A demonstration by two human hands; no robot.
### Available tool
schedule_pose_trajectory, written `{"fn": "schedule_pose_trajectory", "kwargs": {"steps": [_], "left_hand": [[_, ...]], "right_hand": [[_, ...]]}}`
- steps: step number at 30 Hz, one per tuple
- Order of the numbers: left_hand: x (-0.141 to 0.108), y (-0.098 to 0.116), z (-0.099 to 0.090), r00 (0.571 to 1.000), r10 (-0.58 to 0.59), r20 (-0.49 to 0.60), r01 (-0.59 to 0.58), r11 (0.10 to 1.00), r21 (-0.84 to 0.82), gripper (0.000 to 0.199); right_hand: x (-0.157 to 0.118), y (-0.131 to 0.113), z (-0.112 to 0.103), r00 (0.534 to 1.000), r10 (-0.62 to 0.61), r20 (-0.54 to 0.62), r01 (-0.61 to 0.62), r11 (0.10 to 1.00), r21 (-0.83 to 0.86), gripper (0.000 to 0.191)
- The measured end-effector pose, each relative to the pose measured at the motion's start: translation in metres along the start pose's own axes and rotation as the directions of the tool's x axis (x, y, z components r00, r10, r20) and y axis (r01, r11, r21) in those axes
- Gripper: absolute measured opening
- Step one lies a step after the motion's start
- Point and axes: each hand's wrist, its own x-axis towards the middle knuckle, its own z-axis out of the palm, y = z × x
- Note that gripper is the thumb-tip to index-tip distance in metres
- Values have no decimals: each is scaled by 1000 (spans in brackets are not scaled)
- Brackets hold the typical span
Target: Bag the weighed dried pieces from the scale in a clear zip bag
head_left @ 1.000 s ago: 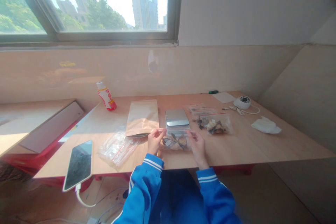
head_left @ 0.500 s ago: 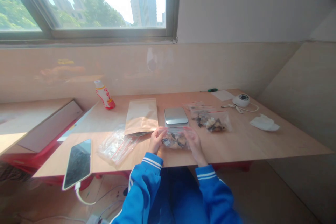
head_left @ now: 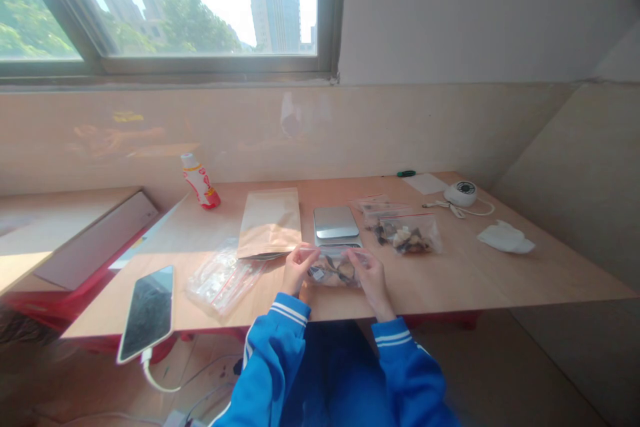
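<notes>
So the left hand (head_left: 297, 267) and right hand (head_left: 371, 273) are each pinching one end of a clear zip bag's (head_left: 330, 271) top edge, dark-and-tan dried bits (head_left: 346, 269) inside, just in front of the silver scale (head_left: 336, 222). Kraft pouch (head_left: 271, 220) sits left of that.

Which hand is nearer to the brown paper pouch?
Left: the left hand pinches the left end of the clear bag, close beside the paper pouch; the right hand, at the bag's right end, is farther away.

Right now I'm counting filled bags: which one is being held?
The clear bag between left hand and right hand; other filled bags lie untouched, farther right.
</notes>
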Motion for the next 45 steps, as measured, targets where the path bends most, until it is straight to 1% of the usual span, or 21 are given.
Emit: {"fn": "schedule_pose_trajectory", "kwargs": {"steps": [5,10,12,14,16,20,23,32,36,40,45], "left_hand": [[-1,2,1,1000,17,-4,-17,1000,1,25],[0,1,0,1000,0,-6,0,1000,-7,26],[0,1,0,1000,0,-10,0,1000,-14,27],[1,0,-1,1000,4,-19,-4,1000,-11,28],[1,0,-1,1000,4,-23,-4,1000,-6,27],[3,-3,-3,1000,0,-9,0,1000,-7,27],[3,-4,-3,1000,-1,-1,1,1000,-10,26],[2,-1,-2,1000,4,-7,-4,1000,0,26],[1,1,-1,1000,18,-21,-18,1000,13,29],[2,-2,-2,1000,23,-8,-22,999,28,27],[2,-4,-3,1000,17,25,-18,999,29,24]], "right_hand": [[0,-1,0,999,-47,-3,46,998,-49,28],[0,-1,0,1000,8,0,-8,1000,-4,29],[0,-1,0,999,26,25,-26,999,20,30],[-1,-2,0,998,24,59,-26,999,45,32],[-1,-4,0,997,19,68,-23,998,62,35],[-1,-5,0,999,23,38,-25,998,50,31],[0,-3,0,1000,-2,27,2,1000,30,29],[0,1,-1,1000,-20,-14,20,1000,-10,30],[0,3,-1,999,-38,-18,37,999,-34,26],[0,4,-1,999,-37,-23,37,999,-24,25],[-1,0,-2,1000,0,2,0,1000,12,26]]}}
